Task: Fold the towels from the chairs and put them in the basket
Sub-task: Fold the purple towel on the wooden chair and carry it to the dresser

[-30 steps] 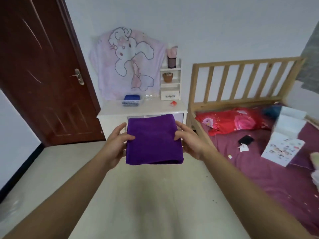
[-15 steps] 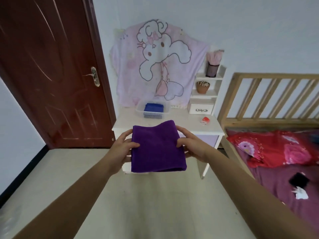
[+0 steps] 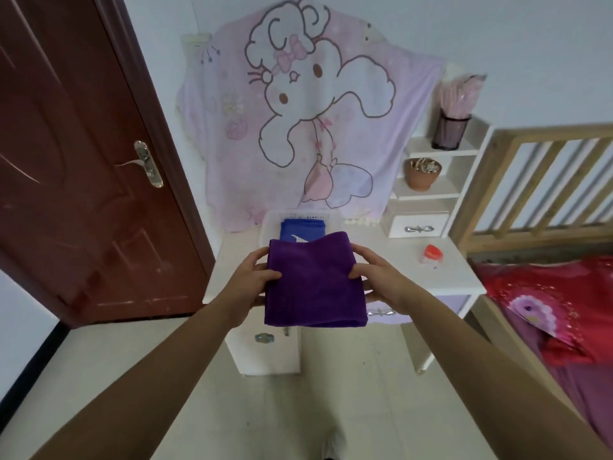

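I hold the folded purple towel (image 3: 315, 283) flat in front of me, my left hand (image 3: 252, 280) pinching its left edge and my right hand (image 3: 378, 280) its right edge, thumbs on top. Just beyond it the white basket (image 3: 270, 227) sits on the desk (image 3: 398, 260), a blue towel (image 3: 302, 229) already inside. Behind hangs a pink cartoon cloth (image 3: 308, 127).

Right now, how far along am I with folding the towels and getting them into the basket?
Done: a folded blue towel already lies in the white plastic mesh basket on the white desk. In hand: the folded purple towel, held by your left hand and right hand in front of the basket. Left: lowering it in. No chairs are in view, so remaining towels are unknown.
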Motion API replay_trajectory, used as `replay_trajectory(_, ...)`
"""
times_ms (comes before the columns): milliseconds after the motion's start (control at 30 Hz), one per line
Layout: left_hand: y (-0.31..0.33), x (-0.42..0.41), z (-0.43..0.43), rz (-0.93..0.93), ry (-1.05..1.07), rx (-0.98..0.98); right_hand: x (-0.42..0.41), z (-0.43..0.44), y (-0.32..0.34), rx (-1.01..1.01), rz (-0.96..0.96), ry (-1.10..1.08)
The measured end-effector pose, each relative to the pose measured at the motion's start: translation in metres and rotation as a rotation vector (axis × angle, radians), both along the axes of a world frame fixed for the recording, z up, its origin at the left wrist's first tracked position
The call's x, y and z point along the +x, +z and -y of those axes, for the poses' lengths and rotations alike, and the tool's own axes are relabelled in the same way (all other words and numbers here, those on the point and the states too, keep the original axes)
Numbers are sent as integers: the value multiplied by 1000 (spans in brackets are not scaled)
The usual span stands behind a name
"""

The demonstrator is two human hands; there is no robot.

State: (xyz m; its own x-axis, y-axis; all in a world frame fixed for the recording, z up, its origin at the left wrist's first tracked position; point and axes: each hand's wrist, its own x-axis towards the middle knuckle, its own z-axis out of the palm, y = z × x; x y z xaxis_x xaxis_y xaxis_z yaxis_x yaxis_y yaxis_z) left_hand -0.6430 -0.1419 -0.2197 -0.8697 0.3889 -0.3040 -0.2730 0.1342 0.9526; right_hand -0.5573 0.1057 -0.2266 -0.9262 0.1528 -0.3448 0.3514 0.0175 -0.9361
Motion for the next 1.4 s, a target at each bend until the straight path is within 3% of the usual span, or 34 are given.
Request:
replay_trajectory(567, -75, -314, -110, 176, 6, -193, -322, -81, -89, -93, 278, -147)
replay_trajectory(933, -174, -433, -141, 269, -70, -219, -420, -92, -162, -66, 407, -336)
replay_trajectory(1100, -217, -446, -143, 444, -83, -215, -426, -90, -199, -37, 472, -386)
replay_trajectory(1200, -225, -449, -139, 480, -98, -191, -423, -87, -205, 80, 476, -384)
replay_trajectory(1267, -220, -448, -140, 421, -167, -216, -421, -85, -199, 260, 457, -279)
replay_trajectory(1333, -213, -445, -140, 204, -234, -320, -419, -84, -190, 508, 417, -115)
replay_trajectory(1400, -213, -446, -139, -144, -379, -478, -417, -85, -183, 790, 326, 70)
